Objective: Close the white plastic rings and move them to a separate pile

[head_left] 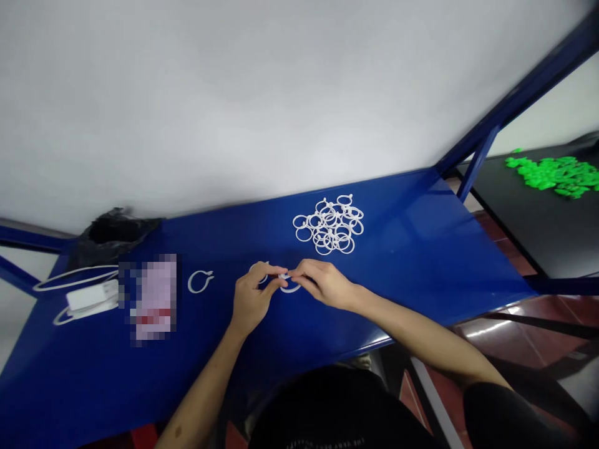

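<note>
My left hand (251, 299) and my right hand (327, 284) meet above the blue table, their fingertips pinched together. Between them is a white plastic ring (291, 289), its loop hanging below the fingers. The part of it at my fingertips is mostly covered. Another white ring shows in part behind the fingers of my left hand. Farther left, a single open white ring (200, 282) with small end tabs lies on the table. Beyond my right hand is a loose pile of white rings (331, 226).
A black plastic bag (110, 237) sits at the back left. In front of it are a white box (92, 298) with a white cable and a blurred pinkish packet (156, 293). Green pieces (556, 174) lie on a black table (524, 218) at right. Blue frame bars flank the blue table (412, 243).
</note>
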A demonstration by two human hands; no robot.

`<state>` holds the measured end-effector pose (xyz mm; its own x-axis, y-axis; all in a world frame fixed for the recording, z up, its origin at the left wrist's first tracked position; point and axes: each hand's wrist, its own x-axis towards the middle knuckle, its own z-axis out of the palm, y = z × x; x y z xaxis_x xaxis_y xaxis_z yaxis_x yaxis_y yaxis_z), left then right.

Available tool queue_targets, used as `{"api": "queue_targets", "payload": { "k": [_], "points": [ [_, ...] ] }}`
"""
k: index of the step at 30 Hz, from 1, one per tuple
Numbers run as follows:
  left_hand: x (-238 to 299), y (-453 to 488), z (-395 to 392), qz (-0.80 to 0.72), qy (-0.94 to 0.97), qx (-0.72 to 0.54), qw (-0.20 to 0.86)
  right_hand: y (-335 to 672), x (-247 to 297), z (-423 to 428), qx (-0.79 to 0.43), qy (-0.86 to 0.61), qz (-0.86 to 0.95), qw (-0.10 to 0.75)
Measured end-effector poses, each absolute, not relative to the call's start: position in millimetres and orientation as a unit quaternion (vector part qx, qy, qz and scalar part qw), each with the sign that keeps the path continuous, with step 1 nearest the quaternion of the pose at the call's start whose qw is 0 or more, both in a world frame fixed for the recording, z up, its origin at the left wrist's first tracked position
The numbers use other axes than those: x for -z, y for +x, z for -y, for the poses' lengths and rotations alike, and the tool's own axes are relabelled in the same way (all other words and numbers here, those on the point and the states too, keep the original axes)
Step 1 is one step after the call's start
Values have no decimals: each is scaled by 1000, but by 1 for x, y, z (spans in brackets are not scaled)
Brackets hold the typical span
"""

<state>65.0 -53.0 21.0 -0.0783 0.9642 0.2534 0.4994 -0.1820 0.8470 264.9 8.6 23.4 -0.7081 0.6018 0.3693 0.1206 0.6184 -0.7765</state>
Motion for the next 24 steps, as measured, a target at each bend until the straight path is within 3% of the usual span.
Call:
{"api": "queue_targets", "payload": {
  "k": [6,14,20,24],
  "points": [
    [-18,67,53,-503,642,-499,291,267,-31,-5,-410,-191,848,276],
    [-20,75,56,-495,679,-497,218,269,-33,-8,-318,-145,898,268],
    [-18,70,47,-647,684,-337,10,280,-28,-33,-193,-288,867,358],
    [-17,54,48,-734,648,-204,-20,295,-24,-57,-111,-414,810,401]
  ]
}}
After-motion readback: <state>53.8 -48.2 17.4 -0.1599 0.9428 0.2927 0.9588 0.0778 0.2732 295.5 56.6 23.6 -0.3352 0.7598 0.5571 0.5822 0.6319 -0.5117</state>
